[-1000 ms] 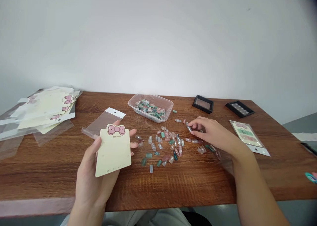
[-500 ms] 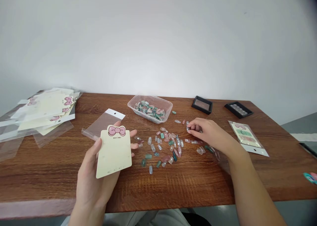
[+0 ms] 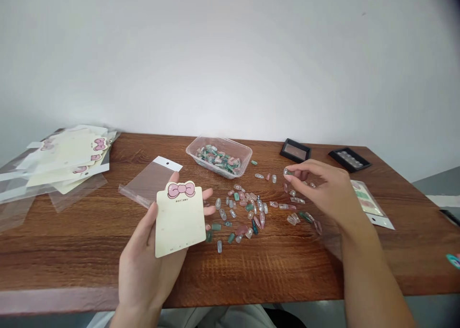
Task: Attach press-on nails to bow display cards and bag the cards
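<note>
Above press-on nails (image 3: 233, 213), right hand (image 3: 323, 189) pinches one (image 3: 286, 171), left hand (image 3: 143, 270) holds card (image 3: 179, 220).

A plain white wall (image 3: 230, 59) fills the upper view, unmarked except for one small dark speck at upper right. A table (image 3: 273, 270) with a brown wood-grain top stands against it. Grey floor (image 3: 431, 172) shows beyond the table's right side, with a pale strip lying on it. Lighting is soft and even, with no hard shadows on the wall.
</note>
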The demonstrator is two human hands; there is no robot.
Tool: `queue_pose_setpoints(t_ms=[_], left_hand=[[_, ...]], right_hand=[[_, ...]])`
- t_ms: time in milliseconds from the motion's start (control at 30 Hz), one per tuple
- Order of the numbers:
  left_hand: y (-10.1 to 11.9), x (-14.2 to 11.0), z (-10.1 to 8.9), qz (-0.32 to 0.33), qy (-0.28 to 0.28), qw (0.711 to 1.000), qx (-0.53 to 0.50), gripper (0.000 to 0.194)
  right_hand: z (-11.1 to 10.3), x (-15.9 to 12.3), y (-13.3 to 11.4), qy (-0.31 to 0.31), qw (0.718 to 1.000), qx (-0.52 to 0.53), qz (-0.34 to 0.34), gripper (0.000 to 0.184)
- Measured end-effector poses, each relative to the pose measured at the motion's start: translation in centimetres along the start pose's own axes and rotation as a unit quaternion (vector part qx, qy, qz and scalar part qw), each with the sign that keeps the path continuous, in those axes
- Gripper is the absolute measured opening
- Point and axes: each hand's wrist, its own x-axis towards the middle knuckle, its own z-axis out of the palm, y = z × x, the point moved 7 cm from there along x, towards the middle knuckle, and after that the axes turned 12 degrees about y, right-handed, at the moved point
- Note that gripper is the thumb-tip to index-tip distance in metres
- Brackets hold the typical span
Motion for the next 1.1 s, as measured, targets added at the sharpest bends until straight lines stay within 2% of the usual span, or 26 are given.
queue_pose_setpoints(t_ms=[100,200,300,433,767,933,1100], left_hand=[[-0.7,0.1,0.5,0.021,-0.004,1.000,0.009,0.058],[-2.0,0.1,1.6,0.021,-0.022,0.999,0.020,0.061],[-3.7,0.0,2.8,-0.014,-0.048,0.999,0.004,0.064],[-5.4,0.0,3.7,-0.061,-0.061,0.996,-0.026,0.069],[-6.9,-0.1,4.0,-0.097,-0.102,0.990,-0.029,0.069],[-7.2,0.0,4.2,-0.083,-0.135,0.987,-0.025,0.067],[-7.3,0.2,4.0,-0.089,-0.127,0.988,-0.017,0.067]], right_hand=[[0.2,-0.5,-3.1,0.029,0.996,0.061,-0.054,0.010],[1.5,-1.7,-6.9,0.019,0.983,0.125,-0.136,0.015],[2.4,-3.1,-9.9,0.019,0.964,0.164,-0.207,0.023],[3.2,-4.5,-12.1,0.026,0.953,0.167,-0.252,0.017],[3.7,-5.2,-13.1,0.027,0.959,0.118,-0.255,0.012],[4.0,-5.1,-13.3,0.012,0.962,0.111,-0.251,0.009],[4.0,-5.0,-13.5,0.015,0.962,0.117,-0.246,0.010]])
